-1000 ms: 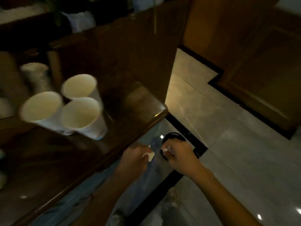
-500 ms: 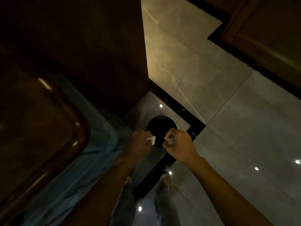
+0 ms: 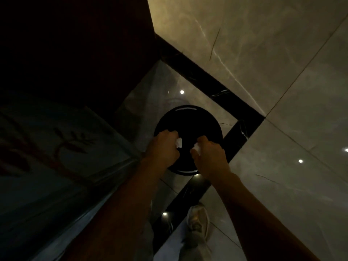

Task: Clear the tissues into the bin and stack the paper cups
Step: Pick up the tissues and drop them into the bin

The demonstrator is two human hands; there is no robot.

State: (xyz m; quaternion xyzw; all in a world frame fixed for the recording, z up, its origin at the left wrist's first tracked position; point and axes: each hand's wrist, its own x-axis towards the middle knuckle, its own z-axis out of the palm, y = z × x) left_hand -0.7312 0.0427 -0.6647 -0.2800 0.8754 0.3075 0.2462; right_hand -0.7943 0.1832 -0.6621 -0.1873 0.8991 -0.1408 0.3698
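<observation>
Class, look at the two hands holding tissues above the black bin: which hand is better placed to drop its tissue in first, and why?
Probably the left hand: its tissue hangs nearer the middle of the bin. The right hand holds its tissue closer to the near rim.

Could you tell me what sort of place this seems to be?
Probably a dim indoor room, home or hotel: polished marble-look floor tiles with a black inlay border, dark wooden furniture, and a round black bin on the floor.

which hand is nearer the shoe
Right. The right hand is over the bin's near rim, closer above the shoe; the left hand sits farther left over the rim.
</observation>
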